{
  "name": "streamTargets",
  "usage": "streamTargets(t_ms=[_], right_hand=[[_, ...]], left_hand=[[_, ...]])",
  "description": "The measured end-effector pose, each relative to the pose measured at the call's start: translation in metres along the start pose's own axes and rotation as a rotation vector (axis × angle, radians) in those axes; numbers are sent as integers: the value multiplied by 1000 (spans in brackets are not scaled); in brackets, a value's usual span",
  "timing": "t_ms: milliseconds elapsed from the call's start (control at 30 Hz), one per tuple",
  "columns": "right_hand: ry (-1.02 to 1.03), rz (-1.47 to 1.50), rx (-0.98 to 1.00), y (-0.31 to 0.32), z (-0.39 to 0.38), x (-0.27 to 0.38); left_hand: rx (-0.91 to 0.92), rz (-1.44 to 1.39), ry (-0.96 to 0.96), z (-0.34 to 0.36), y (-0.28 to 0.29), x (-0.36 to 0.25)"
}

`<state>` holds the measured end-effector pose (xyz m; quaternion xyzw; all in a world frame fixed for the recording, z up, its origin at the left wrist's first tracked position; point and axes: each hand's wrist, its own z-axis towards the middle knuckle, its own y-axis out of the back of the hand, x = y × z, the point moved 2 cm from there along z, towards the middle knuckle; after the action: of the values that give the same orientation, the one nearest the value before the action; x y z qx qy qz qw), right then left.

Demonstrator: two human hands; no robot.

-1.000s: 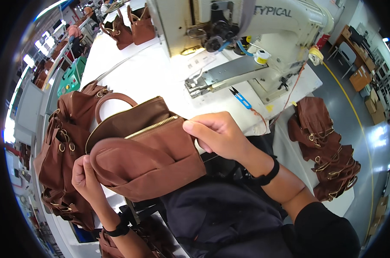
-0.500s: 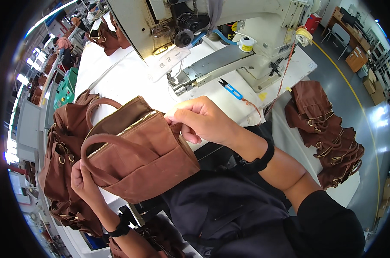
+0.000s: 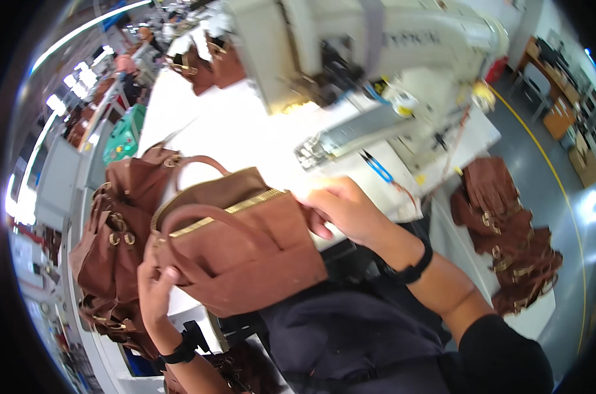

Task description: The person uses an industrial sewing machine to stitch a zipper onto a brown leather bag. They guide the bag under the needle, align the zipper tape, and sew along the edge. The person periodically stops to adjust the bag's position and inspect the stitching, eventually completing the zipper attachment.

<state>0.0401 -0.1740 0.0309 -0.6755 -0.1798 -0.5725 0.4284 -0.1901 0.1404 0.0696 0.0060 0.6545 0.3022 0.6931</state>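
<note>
A brown handbag (image 3: 258,262) stands upright between my hands at the table's near edge, its zipped top gaping and its two loop handles raised. My left hand (image 3: 156,289) grips its left end, with the thumb against the front panel and the other fingers partly hidden. At the top right corner, beside the end of the gold-toothed zipper (image 3: 225,213), the fingers of my right hand (image 3: 344,207) are closed on the bag's edge; what exactly they pinch there is hidden. Slight motion blur softens the picture.
Beyond the bag stands a sewing machine (image 3: 429,72), and blue-handled thread snips (image 3: 378,169) lie on the white table (image 3: 239,118). Brown bags are heaped at the left (image 3: 107,243) and right (image 3: 501,230); more stand at the far end (image 3: 209,65).
The view has shifted, so the table and machine sit further right and lower. My left thumb now shows on the bag's front. The right hand keeps its hold at the corner.
</note>
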Motion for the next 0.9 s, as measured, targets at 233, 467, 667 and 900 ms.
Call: streamTargets(t_ms=[233, 467, 667, 900], right_hand=[[-12, 116, -84, 2, 2, -4], [375, -671, -346, 49, -23, -38], [272, -951, -352, 73, -15, -67], [257, -950, -220, 79, -19, -68]], left_hand=[[286, 124, 86, 25, 6, -17], [-26, 69, -15, 91, 12, -58], [-400, 894, -73, 243, 37, -72], [-755, 955, 40, 414, 90, 18]])
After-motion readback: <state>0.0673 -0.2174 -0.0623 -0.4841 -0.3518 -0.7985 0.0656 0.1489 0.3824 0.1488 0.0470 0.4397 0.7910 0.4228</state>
